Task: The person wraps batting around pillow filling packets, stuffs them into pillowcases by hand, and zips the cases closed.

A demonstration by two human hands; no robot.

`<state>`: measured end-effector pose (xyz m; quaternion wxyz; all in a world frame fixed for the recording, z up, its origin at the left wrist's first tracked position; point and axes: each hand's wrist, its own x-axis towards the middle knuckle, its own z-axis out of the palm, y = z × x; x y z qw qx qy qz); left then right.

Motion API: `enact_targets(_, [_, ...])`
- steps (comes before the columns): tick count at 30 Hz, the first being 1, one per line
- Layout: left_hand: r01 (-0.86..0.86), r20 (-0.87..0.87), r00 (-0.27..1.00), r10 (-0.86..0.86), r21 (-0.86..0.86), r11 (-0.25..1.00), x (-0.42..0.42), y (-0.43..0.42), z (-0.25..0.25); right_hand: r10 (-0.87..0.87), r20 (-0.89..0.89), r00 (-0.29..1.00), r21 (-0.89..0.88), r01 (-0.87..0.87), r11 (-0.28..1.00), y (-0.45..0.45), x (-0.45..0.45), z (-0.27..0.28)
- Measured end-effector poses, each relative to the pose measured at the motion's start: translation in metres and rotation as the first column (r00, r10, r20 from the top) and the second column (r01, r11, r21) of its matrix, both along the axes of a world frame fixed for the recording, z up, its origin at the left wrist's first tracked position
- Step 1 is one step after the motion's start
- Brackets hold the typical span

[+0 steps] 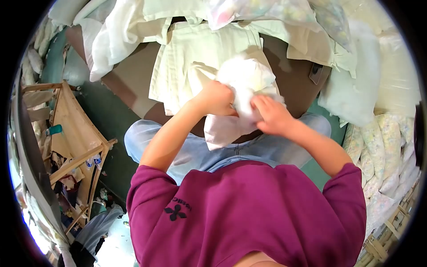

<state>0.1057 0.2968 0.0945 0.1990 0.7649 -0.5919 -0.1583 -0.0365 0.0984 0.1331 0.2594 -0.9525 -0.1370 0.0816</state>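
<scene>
Cloth [222, 131], white: is lying bunched between both hands at the near edge of a brown board [302, 84], its lower part hanging before the jeans [144, 140].
Fluff [240, 71], white: is showing beyond the hands, against the cloth; from my remote post I cannot tell whether the cloth is containing it.
Left hand [216, 99]: is clamping the cloth, fingers curling in.
Right hand [272, 115]: is touching the cloth from the other side, fingers bending; blur is keeping me from telling whether they are pinching.
Sheet [173, 73], cream: is lying on the board, partly under the cloth.
Crate [73, 113], wooden: is standing at the left, holding bottles [93, 161] with blue labels and mixed scraps [73, 180]; a green roll [54, 129] is resting at its side panel.
Plastic bag [331, 22], clear: is lying beyond the board, floral colour showing through.
Bundles [378, 149], floral: are leaning together at the right.
</scene>
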Motion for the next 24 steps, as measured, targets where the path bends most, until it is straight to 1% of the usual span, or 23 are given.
enact_targets(2, [0.033,-0.023,0.999,-0.032,0.007,0.999,-0.006,0.001,0.003,0.018,-0.041,0.999,-0.102,-0.022,0.995,0.003,0.024,-0.031])
enact_targets(3, [0.06,-0.034,0.998,-0.059,0.011,0.998,-0.008,0.002,0.004,-0.003,-0.064,0.998,-0.119,-0.004,0.993,0.009,0.028,-0.041])
enact_targets(5, [0.091,-0.023,0.996,-0.091,0.009,0.996,-0.007,0.006,-0.003,-0.008,-0.314,0.949,-0.228,-0.068,0.971,0.029,0.052,-0.056])
enact_targets(6, [0.107,-0.018,0.994,-0.107,0.004,0.994,-0.005,0.007,-0.01,-0.023,-0.433,0.901,-0.276,-0.108,0.955,0.038,0.064,-0.064])
enact_targets(7, [-0.015,-0.097,0.995,-0.002,-0.173,0.985,-0.004,0.011,-0.022,-0.063,-0.419,0.906,-0.25,-0.048,0.967,0.046,0.075,-0.073])
enact_targets(8, [-0.098,-0.198,0.979,0.05,-0.239,0.966,-0.004,0.017,-0.032,-0.104,-0.41,0.906,-0.221,0.011,0.975,0.053,0.084,-0.083])
enact_targets(9, [-0.184,-0.297,0.95,0.093,-0.296,0.937,-0.002,0.021,-0.036,-0.096,-0.418,0.904,-0.205,0.009,0.979,0.06,0.097,-0.086])
enact_targets(10, [-0.274,-0.39,0.912,0.128,-0.347,0.897,0.003,0.023,-0.039,-0.034,-0.443,0.896,-0.181,-0.053,0.982,0.059,0.099,-0.082])
enact_targets(11, [-0.386,-0.584,0.801,0.134,-0.331,0.861,0.004,0.026,-0.039,0.031,-0.463,0.886,-0.161,-0.118,0.98,0.057,0.102,-0.077])
enact_targets(12, [-0.36,-0.528,0.838,0.137,-0.347,0.866,0.011,0.029,-0.041,0.1,-0.487,0.868,-0.138,-0.189,0.972,0.06,0.104,-0.067])
enact_targets(13, [-0.345,-0.473,0.868,0.15,-0.357,0.868,0.016,0.034,-0.046,0.08,-0.563,0.823,-0.134,-0.186,0.973,0.068,0.096,-0.071])
enact_targets(14, [-0.338,-0.422,0.89,0.17,-0.364,0.868,0.019,0.039,-0.051,0.151,-0.418,0.896,0.064,-0.137,0.989,0.072,0.076,-0.07])
enact_targets(16, [-0.266,-0.266,0.954,0.141,-0.527,0.807,0.014,0.042,-0.061,0.142,-0.629,0.764,-0.015,-0.195,0.981,0.1,0.075,-0.06])
enact_targets(17, [-0.22,-0.186,0.973,0.133,-0.603,0.767,0.007,0.043,-0.066,0.1,-0.766,0.635,-0.034,-0.195,0.98,0.109,0.085,-0.054])
enact_targets(18, [-0.185,-0.134,0.983,0.129,-0.624,0.759,0.002,0.046,-0.068,0.048,-0.873,0.484,-0.055,-0.195,0.979,0.117,0.094,-0.048])
enact_targets(19, [-0.149,-0.081,0.989,0.127,-0.643,0.751,-0.003,0.048,-0.07,0.087,-0.837,0.541,-0.028,-0.2,0.979,0.117,0.09,-0.067])
enact_targets(20, [-0.151,-0.088,0.988,0.123,-0.613,0.776,-0.003,0.054,-0.075,0.04,-0.841,0.539,-0.059,-0.165,0.985,0.122,0.088,-0.072])
enact_targets(22, [-0.142,-0.09,0.99,0.11,-0.552,0.822,0.001,0.062,-0.081,-0.059,-0.838,0.542,-0.127,-0.088,0.988,0.137,0.094,-0.062])
enact_targets(23, [-0.178,-0.124,0.984,0.131,-0.544,0.82,0.003,0.065,-0.083,-0.124,-0.853,0.506,-0.222,-0.136,0.966,0.14,0.099,-0.051])
enact_targets(24, [-0.215,-0.151,0.976,0.157,-0.542,0.812,0.009,0.066,-0.078,-0.022,-0.756,0.655,-0.086,-0.066,0.994,0.133,0.096,-0.047])
